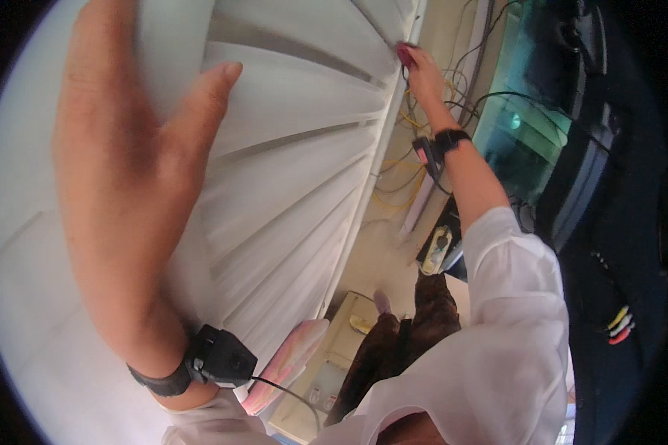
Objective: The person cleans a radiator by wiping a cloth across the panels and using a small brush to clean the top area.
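A white slatted panel [295, 105] fills the middle, its slats fanned out by the lens. My right hand [425, 75] reaches to the panel's white edge rail [379, 130] and holds a small dark red thing [406, 54] against it; whether this is a cloth or a pad is unclear. Close to the camera, my left hand [131, 133] is raised in front of the panel, thumb spread from the palm. Its fingertips pass beyond the top of the picture, and nothing shows in its grasp. Whether it touches the white surface cannot be told.
Loose black and yellow cables [403, 178] hang beyond the rail. A black-framed screen [526, 144] stands at right, with coloured plugs [620, 325] lower down. Below are a power strip [437, 250], a pink patterned board [289, 361] and a pale cabinet [342, 339] near my legs.
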`<action>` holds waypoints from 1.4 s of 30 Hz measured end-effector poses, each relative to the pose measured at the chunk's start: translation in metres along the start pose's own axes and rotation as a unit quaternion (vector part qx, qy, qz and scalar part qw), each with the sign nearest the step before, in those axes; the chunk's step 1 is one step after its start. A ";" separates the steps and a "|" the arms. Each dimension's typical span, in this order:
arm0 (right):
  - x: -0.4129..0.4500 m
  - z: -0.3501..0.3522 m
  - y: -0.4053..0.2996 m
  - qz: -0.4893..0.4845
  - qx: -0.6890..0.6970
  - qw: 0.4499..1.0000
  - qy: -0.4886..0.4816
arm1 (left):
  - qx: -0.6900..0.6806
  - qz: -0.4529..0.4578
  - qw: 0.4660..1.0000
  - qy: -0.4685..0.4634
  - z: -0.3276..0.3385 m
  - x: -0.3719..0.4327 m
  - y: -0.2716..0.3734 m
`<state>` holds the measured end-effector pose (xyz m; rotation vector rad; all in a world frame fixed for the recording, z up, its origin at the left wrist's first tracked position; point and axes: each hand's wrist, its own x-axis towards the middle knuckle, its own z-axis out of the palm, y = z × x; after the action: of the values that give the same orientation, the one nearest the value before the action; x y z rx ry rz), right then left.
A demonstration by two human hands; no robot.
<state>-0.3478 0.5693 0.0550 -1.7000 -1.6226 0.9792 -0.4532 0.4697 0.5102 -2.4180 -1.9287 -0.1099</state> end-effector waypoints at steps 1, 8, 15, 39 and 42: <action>0.005 0.008 0.005 -0.107 0.014 0.991 0.080 | 0.003 0.010 1.000 0.000 0.001 -0.002 0.000; 0.039 -0.027 0.029 -0.096 -0.196 0.973 -0.080 | -0.005 0.036 0.999 0.012 0.023 -0.008 -0.013; 0.031 0.007 0.012 -0.138 -0.186 0.973 0.016 | 0.026 0.022 0.999 0.011 0.004 -0.013 -0.003; -0.060 -0.006 0.010 -0.045 -0.125 0.965 -0.227 | 0.046 0.009 0.999 0.020 0.010 0.001 -0.001; -0.058 -0.014 -0.008 0.097 -0.058 0.959 -0.260 | 0.058 0.007 0.998 0.027 0.008 0.005 -0.001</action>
<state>-0.3396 0.5129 0.0759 -1.8036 -1.8873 1.5582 -0.4531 0.4760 0.5023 -2.3297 -1.8403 -0.0592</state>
